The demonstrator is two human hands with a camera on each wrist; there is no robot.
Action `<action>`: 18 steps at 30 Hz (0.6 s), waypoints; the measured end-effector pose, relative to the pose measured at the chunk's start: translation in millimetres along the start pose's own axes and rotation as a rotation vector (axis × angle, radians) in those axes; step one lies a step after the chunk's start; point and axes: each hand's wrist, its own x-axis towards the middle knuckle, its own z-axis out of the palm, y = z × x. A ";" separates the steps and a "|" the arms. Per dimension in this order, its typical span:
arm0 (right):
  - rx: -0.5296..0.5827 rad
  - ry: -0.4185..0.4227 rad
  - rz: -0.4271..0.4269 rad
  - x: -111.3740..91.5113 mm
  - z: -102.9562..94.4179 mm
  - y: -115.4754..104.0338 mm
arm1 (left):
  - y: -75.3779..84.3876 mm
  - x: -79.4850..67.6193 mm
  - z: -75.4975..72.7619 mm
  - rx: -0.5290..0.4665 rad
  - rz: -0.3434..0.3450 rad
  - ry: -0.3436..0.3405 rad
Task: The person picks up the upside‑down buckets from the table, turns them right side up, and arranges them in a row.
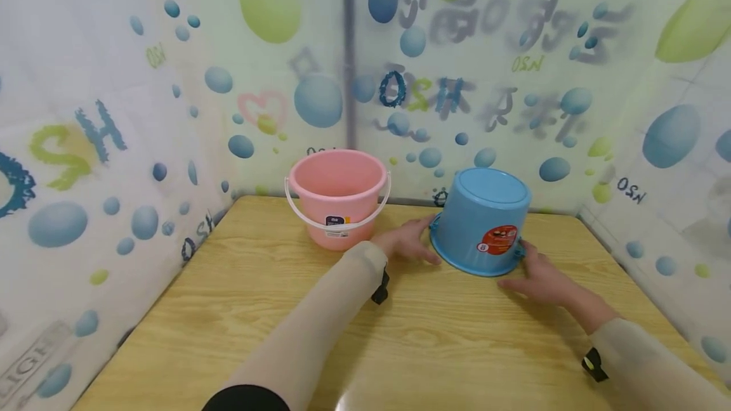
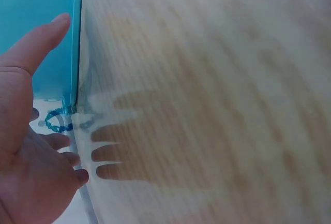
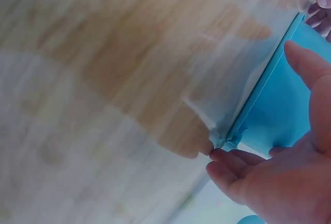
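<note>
A blue bucket (image 1: pixel 485 221) is upside down on the wooden table, its rim down and a red label on its side. To its left, my left hand (image 1: pixel 410 241) has its fingers spread beside the rim; in the left wrist view the left thumb (image 2: pixel 49 35) is extended in front of the blue wall. At the other side, my right hand (image 1: pixel 542 274) has its fingertips at the handle lug by the rim, with the thumb apart from the fingers. Neither hand grips the bucket. Whether the fingertips touch it is hard to tell.
A pink bucket (image 1: pixel 338 192) stands upright left of the blue one, its white handle (image 1: pixel 342 227) hanging at the front. Behind both is a patterned curtain (image 1: pixel 320 30). The wooden table (image 1: pixel 411 341) extends toward me, with similar patterned sheets along both sides.
</note>
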 end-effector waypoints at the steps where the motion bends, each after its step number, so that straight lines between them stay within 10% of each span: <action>1: 0.001 -0.002 0.004 1.0 0.4 0.1 | -0.7 1.2 -0.5 0.000 -0.002 0.002; 18: 0.038 -0.054 0.055 4.6 2.5 -4.5 | 5.0 11.2 7.4 -0.140 0.024 0.017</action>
